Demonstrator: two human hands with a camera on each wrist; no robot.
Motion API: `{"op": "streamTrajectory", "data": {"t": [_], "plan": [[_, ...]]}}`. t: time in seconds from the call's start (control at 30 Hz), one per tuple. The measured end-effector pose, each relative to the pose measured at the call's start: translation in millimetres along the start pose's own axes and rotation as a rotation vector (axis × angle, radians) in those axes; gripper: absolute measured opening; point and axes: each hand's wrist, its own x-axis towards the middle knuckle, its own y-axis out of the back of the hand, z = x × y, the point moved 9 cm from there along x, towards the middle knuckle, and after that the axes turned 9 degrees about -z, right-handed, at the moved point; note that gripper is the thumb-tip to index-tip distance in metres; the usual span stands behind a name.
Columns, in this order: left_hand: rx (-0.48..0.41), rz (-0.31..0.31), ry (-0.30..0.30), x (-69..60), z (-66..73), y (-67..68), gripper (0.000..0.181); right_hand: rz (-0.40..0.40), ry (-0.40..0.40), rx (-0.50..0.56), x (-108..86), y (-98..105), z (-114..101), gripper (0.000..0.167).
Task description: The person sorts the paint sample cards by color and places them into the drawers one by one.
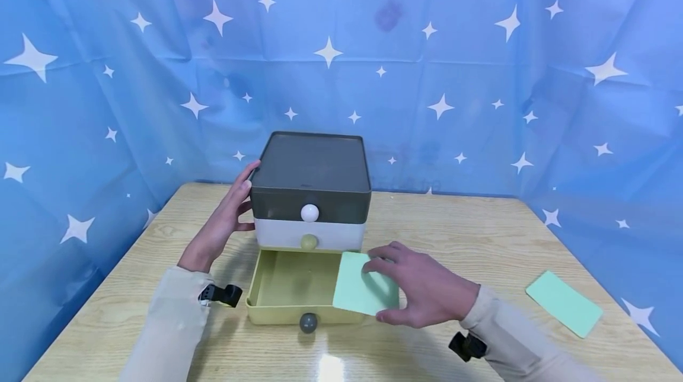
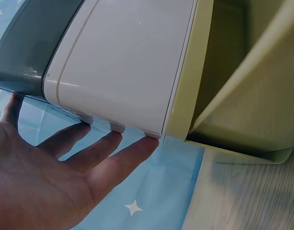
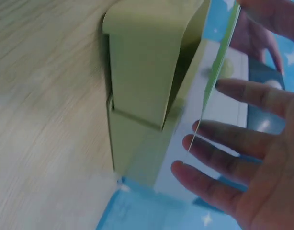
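A small desktop drawer unit [image 1: 315,159] stands on the table, with a dark grey top tier, a white middle tier and a yellow-green bottom tier. Its bottom drawer [image 1: 277,315], with a dark grey round knob [image 1: 308,322], is pulled out. My left hand [image 1: 224,216] rests extended fingertips against the unit's left side. My right hand [image 1: 427,284] pinches a thin mint-green card [image 1: 354,290] by its edges, tilted over the right part of that drawer. In the right wrist view, the card [image 3: 218,64] appears nearly edge-on between thumb and fingers.
Another mint-green card [image 1: 564,303] lies on the wooden table [image 1: 453,222] at the right. The upper drawers carry a white knob [image 1: 309,212] and a pale green knob [image 1: 309,242]. A blue curtain [image 1: 299,85] with white stars surrounds the table's back and sides.
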Motion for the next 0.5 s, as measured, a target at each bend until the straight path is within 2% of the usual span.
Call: {"op": "streamTrajectory", "data": {"t": [0.13, 0.5], "plan": [[0.000, -0.002, 0.002, 0.4, -0.9, -0.5, 0.053, -0.029, 0.051, 0.007, 14.4, -8, -12, 0.057], [-0.004, 0.001, -0.003, -0.7, -0.2, 1.3, 0.052, 0.010, 0.137, -0.050, 38.4, -13, -29, 0.055]]}}
